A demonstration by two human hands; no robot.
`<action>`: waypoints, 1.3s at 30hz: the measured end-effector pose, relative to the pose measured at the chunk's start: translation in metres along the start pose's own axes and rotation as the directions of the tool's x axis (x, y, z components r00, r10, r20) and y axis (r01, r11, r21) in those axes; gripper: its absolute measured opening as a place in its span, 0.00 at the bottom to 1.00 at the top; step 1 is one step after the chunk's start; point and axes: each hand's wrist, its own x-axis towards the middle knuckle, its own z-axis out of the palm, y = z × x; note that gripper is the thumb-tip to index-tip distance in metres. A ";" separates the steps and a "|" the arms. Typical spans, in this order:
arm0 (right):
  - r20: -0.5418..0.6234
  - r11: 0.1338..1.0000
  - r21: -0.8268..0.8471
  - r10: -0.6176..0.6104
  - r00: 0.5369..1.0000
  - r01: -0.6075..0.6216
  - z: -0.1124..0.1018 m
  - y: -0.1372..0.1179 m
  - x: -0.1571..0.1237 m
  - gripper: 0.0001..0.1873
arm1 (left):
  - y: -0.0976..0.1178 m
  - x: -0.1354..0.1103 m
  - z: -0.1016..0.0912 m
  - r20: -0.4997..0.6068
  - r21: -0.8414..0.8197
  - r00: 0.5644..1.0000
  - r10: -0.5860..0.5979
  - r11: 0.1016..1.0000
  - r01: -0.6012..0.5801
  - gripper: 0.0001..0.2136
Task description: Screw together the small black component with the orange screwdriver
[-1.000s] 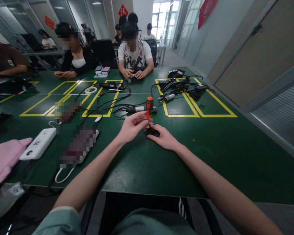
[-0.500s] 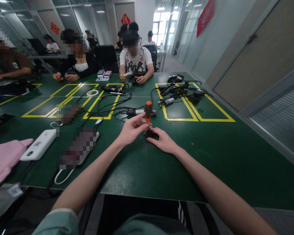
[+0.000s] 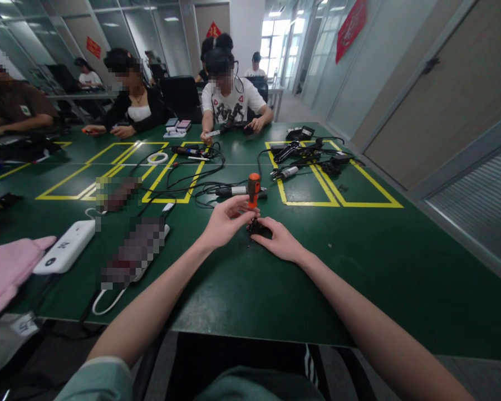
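Observation:
My left hand [image 3: 226,221] grips an upright screwdriver [image 3: 254,186] with an orange and dark grey handle, its fingers closed around the lower end. The screwdriver points down at a small black part [image 3: 256,227] on the green table [image 3: 217,295]. My right hand [image 3: 280,240] presses that black part against the tabletop, thumb on the near side and fingers on the far side. Much of the part is hidden by the fingers, so I cannot make out its kind. A tiny dark speck lies just in front of it.
Black cables and a bundle of dark devices [image 3: 300,153] lie at the back right within yellow tape. To the left are a white power bank [image 3: 67,248], a blurred phone-like device [image 3: 133,250] and pink cloth [image 3: 12,267]. A person in white [image 3: 234,106] sits opposite.
The screwdriver's handle has turned about its axis while both my hands stay nearly in place. Across the table, the person in white has moved both hands apart.

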 end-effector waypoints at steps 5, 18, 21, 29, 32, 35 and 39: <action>0.004 1.000 -0.019 0.001 1.000 -0.001 0.000 -0.002 0.000 0.14 | -0.001 0.000 0.001 0.019 -0.073 1.000 0.012 0.997 -0.011 0.21; -0.002 0.999 -0.033 0.000 1.000 0.000 0.001 0.000 -0.001 0.15 | -0.002 0.001 0.000 0.014 -0.048 1.000 0.017 0.999 -0.016 0.21; -0.005 1.000 -0.022 -0.006 1.000 0.006 0.001 0.000 0.000 0.15 | -0.004 0.002 0.000 -0.010 -0.058 1.000 0.025 0.998 -0.026 0.23; 0.003 1.000 0.003 0.015 1.000 -0.015 0.000 -0.002 -0.001 0.15 | 0.002 0.000 0.001 -0.010 -0.018 1.000 0.023 1.000 -0.023 0.19; 0.002 1.000 -0.002 0.014 1.000 -0.014 -0.001 -0.003 -0.001 0.15 | 0.001 0.000 0.001 -0.018 -0.060 0.999 0.026 0.998 -0.027 0.20; 0.002 1.000 -0.009 0.012 1.000 -0.012 -0.001 -0.003 0.000 0.15 | -0.001 0.000 0.001 -0.015 -0.061 1.000 0.022 0.998 -0.023 0.21; 0.000 1.000 -0.002 0.009 1.000 -0.009 -0.001 -0.003 -0.001 0.15 | 0.001 0.000 0.001 -0.010 -0.014 1.000 0.019 1.000 -0.019 0.18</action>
